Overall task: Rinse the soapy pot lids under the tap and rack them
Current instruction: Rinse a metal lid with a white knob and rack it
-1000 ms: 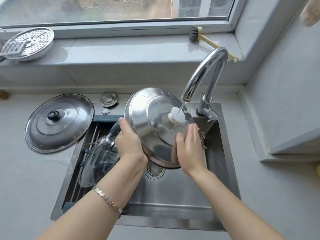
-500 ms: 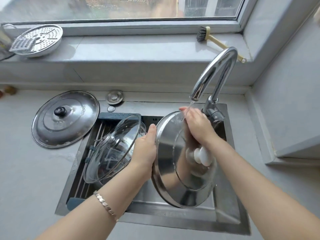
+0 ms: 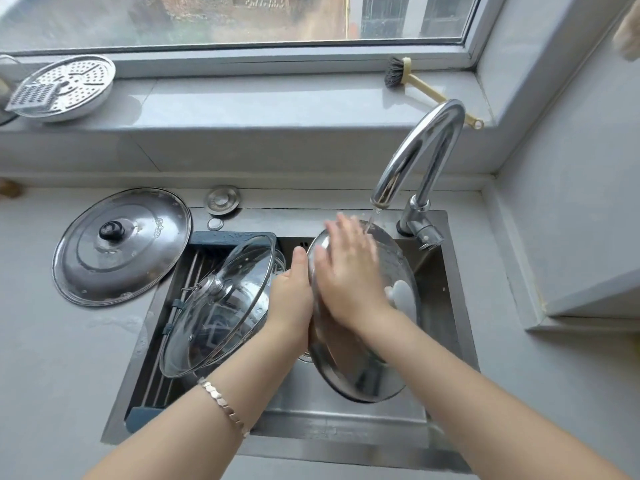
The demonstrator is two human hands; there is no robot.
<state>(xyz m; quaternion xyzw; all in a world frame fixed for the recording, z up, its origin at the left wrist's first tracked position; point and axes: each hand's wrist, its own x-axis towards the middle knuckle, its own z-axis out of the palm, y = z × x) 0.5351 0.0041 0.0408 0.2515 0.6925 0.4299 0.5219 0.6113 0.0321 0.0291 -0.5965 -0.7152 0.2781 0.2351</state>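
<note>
I hold a steel pot lid point(image 3: 360, 375) with a white knob point(image 3: 403, 297) tilted on edge over the sink point(image 3: 346, 424). My left hand point(image 3: 291, 303) grips its left rim. My right hand point(image 3: 349, 271) lies flat with fingers spread on the lid's upper face, blurred with motion. A thin stream runs from the tap point(image 3: 420, 154) onto the lid's top edge. A glass lid point(image 3: 221, 306) leans on the blue drying rack point(image 3: 183, 327) in the sink's left half. A large steel lid with a black knob point(image 3: 121, 247) lies on the counter to the left.
A sink strainer plug point(image 3: 223, 199) sits behind the sink. On the window sill are a perforated steamer plate with a grater point(image 3: 62, 86) and a dish brush point(image 3: 426, 86). A wall ledge point(image 3: 588, 299) juts out at the right.
The steel lid has turned more edge-on under the tap. My right hand has slid from its top rim down over its upper face, rubbing it. My left hand keeps its hold on the rim.
</note>
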